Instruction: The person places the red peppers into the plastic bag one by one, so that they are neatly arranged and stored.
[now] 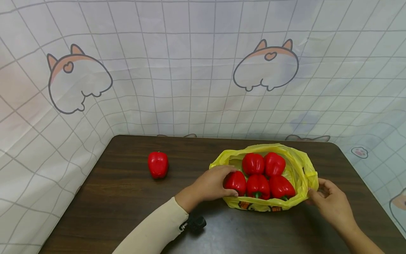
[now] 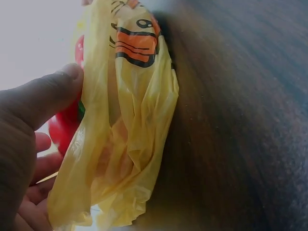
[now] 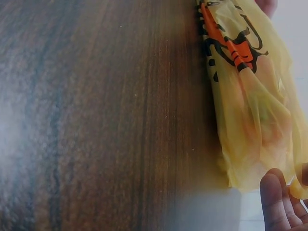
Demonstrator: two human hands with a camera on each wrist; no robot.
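Note:
A yellow plastic bag (image 1: 299, 157) lies with its mouth spread wide and several red bell peppers (image 1: 253, 163) inside. My left hand (image 1: 210, 183) reaches over the bag's left rim and grips the leftmost bell pepper (image 1: 236, 183), thumb at the near side and fingers at the far side. At the opposite end, my right hand (image 1: 334, 203) pinches the bag's right edge. The right wrist view shows fingers (image 3: 274, 202) at a gathered bit of the bag (image 3: 260, 101). In the left wrist view the bag's handle (image 2: 91, 120) partly hides the pepper.
Another red bell pepper (image 1: 158, 164) stands by itself on the dark wooden table (image 1: 127, 197), left of the bag. A small black device (image 1: 197, 223) is strapped at the left wrist. Behind the table's far edge hangs a white gridded cloth (image 1: 177, 70).

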